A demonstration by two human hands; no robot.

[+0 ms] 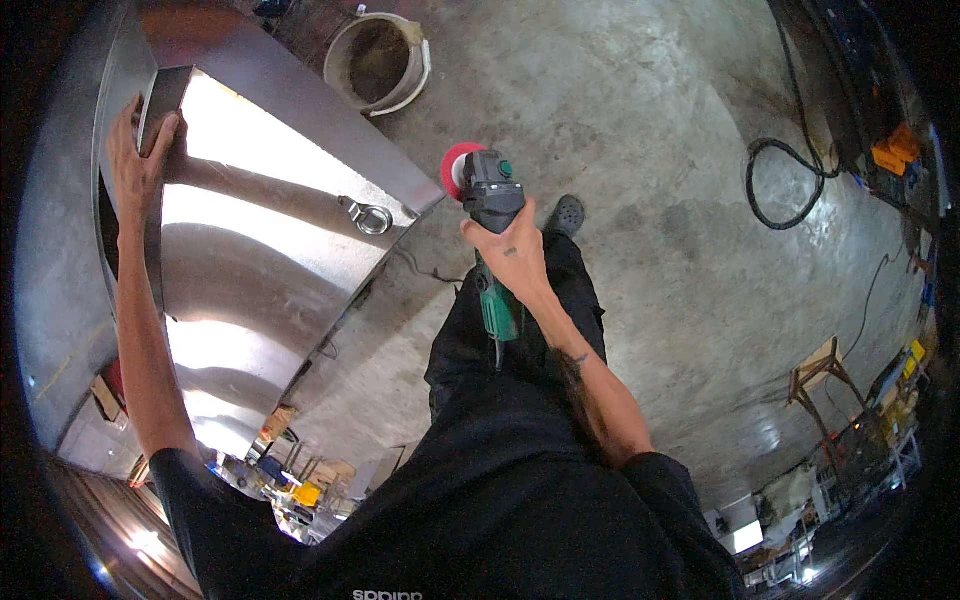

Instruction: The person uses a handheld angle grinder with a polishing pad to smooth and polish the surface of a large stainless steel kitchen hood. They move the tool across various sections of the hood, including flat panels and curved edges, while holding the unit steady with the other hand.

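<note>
My right hand point(515, 255) is closed around an angle grinder point(497, 200) with a dark head and a green body. A round red disc point(460, 170) with a pale centre is fitted at its head, just off the corner of a shiny metal panel point(250, 290). My left arm reaches out along the panel, and my left hand point(140, 165) straddles its raised far-left edge, thumb on one side and fingers on the other. On the panel lies a small shiny metal fitting with a ring point(372, 218).
A pale bucket point(375, 65) stands beyond the panel on the concrete floor point(650, 130). A black hose point(780, 215) lies coiled at right, near a small wooden stand point(820, 365). Clutter, including a yellow item point(306, 494), sits at lower left. A thin cable point(425, 270) runs beside the panel.
</note>
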